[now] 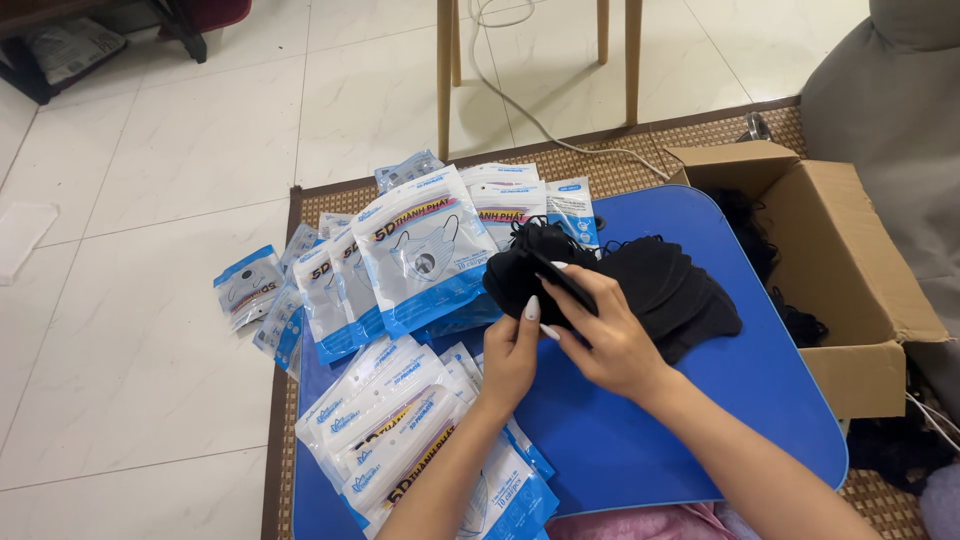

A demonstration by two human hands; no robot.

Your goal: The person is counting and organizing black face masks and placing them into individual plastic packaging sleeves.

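Both the left hand and right hand grip a stack of black face masks over the blue tabletop. Packaged mask pouches lie at ten o'clock, an open cardboard box at three

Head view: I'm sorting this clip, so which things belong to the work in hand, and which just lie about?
In use:
left hand
right hand
black masks
mask packets
cardboard box
blue table

Lying about:
wooden legs
white cable
woven mat
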